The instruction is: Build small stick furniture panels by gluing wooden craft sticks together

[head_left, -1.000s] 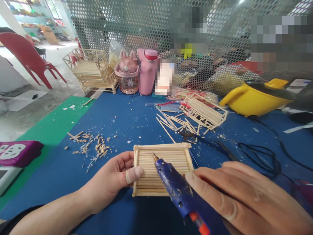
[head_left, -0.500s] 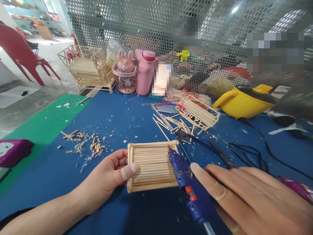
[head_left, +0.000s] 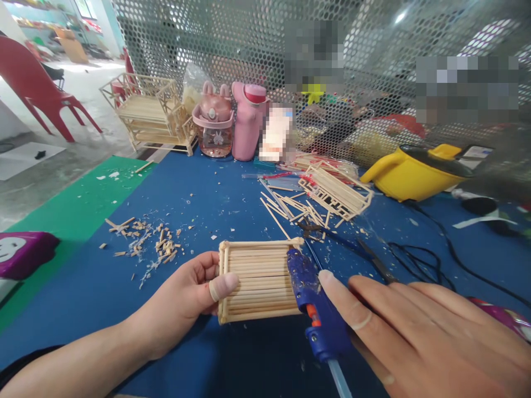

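Gluing seemed the step, needing steadiness next: the left hand (head_left: pixel 188 298) gripped a stick panel (head_left: pixel 259 282), the right hand (head_left: pixel 418 329) a glue gun (head_left: pixel 307 282).

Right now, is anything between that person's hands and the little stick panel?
Nothing visible separates the left hand from the stick panel: it grips the left edge directly. Between the right hand and the panel is the blue glue gun, held by that hand, its nozzle end near the panel's upper right corner.
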